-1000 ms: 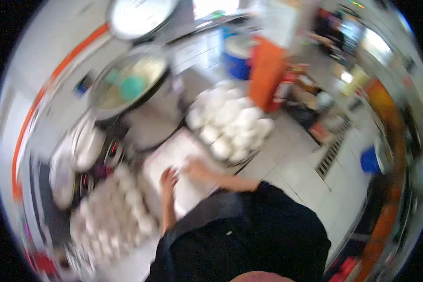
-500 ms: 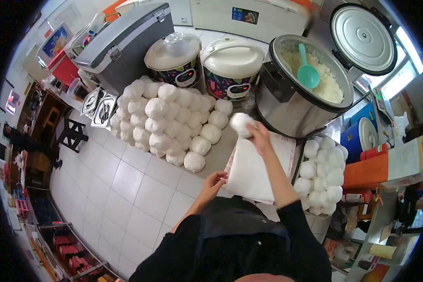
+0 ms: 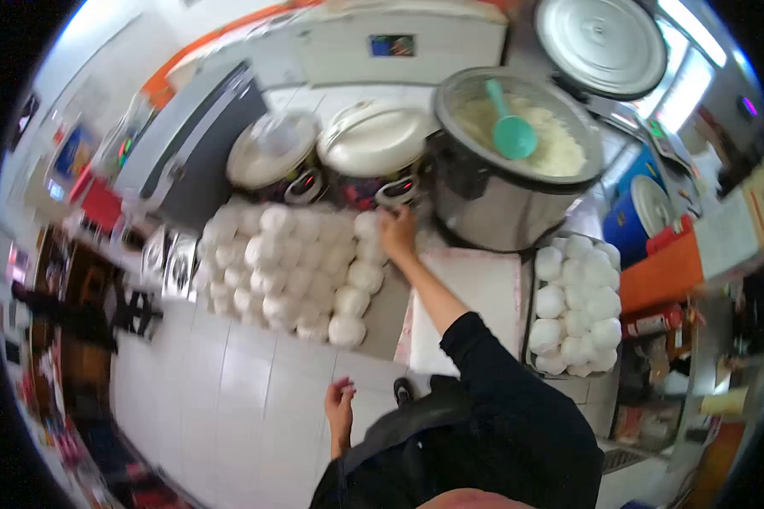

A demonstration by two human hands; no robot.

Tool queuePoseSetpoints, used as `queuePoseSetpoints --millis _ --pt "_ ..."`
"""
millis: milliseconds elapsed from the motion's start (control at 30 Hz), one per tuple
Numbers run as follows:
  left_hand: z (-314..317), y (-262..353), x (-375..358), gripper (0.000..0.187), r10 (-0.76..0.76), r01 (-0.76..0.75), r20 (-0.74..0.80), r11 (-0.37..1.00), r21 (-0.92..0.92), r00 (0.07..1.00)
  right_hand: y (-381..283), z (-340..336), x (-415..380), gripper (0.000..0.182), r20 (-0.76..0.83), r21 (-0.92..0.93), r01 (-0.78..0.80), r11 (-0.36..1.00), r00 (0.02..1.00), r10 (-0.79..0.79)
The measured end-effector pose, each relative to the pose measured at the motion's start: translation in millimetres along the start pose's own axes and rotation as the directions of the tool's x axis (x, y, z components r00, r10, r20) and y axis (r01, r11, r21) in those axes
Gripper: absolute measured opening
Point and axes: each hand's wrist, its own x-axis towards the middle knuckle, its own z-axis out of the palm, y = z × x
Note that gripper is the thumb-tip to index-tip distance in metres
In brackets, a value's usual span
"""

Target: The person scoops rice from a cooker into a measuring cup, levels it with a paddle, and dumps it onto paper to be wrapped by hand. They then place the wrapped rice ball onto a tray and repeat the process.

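At the back right edge of a large stack of smooth white balls (image 3: 293, 276), my right hand (image 3: 396, 235) reaches in with curled fingers. They press against a white ball (image 3: 367, 226) at the far end of the outer row; my hand partly hides what lies under it. My left hand (image 3: 340, 399) hangs low before my body, over the floor, with loosely bent fingers apart and nothing in them. A white sheet (image 3: 475, 293) with a pink-patterned border lies on the metal table below my right forearm.
Right of the sheet, a tray holds more white balls (image 3: 579, 297). Behind stands a big open rice cooker (image 3: 501, 199) with rice and a green ladle (image 3: 514, 136). Two lidded patterned cookers (image 3: 378, 140) and a grey cooler box (image 3: 191, 144) line the back. A blue bucket (image 3: 632, 225) stands right.
My right hand has gone from above the sheet, where it held a white ball, leftward to the stack's back corner. My left hand has left the sheet's edge. The view has shifted.
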Motion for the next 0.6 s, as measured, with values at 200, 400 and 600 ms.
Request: queuePoseSetpoints --millis 200,400,600 --pt "35 23 32 0.019 0.148 -0.155 0.062 0.980 0.128 0.987 -26 -25 -14 0.065 0.354 -0.150 0.190 0.970 0.927 -0.126" --pt "59 81 71 0.014 0.717 -0.678 0.015 0.650 0.344 0.696 -76 -205 47 0.033 0.410 0.447 0.391 0.805 0.710 -0.573" --pt "151 251 121 0.014 0.884 -0.939 0.355 0.216 0.266 0.304 -38 -324 239 0.013 0.294 -0.115 0.654 0.748 0.742 -0.603"
